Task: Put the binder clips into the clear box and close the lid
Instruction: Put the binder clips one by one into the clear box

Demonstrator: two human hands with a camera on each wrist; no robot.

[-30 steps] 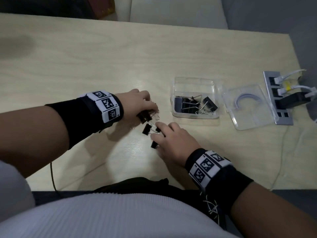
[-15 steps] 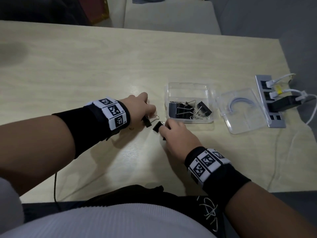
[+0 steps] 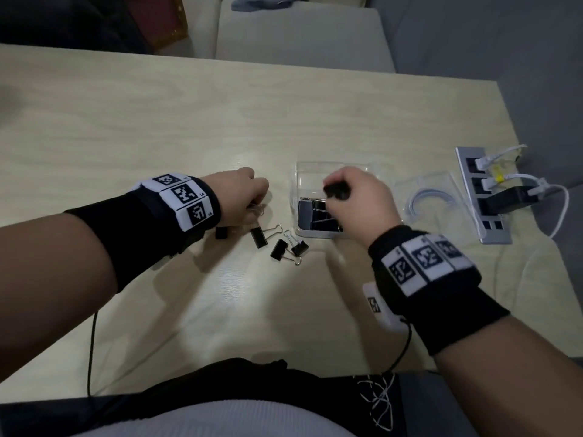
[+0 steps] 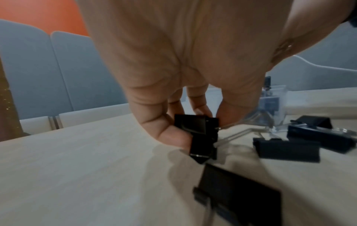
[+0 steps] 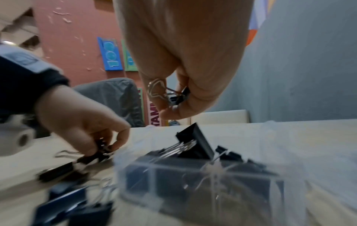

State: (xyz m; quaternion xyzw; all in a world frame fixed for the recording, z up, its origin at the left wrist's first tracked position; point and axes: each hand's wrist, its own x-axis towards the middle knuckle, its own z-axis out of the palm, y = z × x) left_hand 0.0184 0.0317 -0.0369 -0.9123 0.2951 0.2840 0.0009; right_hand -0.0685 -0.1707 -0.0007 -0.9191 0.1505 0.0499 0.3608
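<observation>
Binder clips (image 3: 285, 244) scattered loose on the table (image 3: 157, 121), just off the near left corner of the clear box (image 3: 315, 197); more lying inside the box, black bodies stacked against its near wall. Box itself open, set toward the table's right edge, lid (image 3: 432, 200) lying flat beside it on the right, between box and a grey hub (image 3: 482, 197) with white cables plugged in.

Right hand (image 3: 362, 197) held above the box opening, fingers curled and pinching one black clip (image 5: 176, 95), wire handles showing between thumb and fingers in the right wrist view. Left hand (image 3: 243, 197) down at the table just left of the loose clips, fingers bent and gripping two black clips (image 4: 201, 134) together, lower one touching or nearly touching the tabletop; cannot tell which. One further clip (image 3: 221, 232) lying by the left wrist, apart from the other three.

Black wristbands with square markers on both forearms. Pale bench seat beyond the far edge.
</observation>
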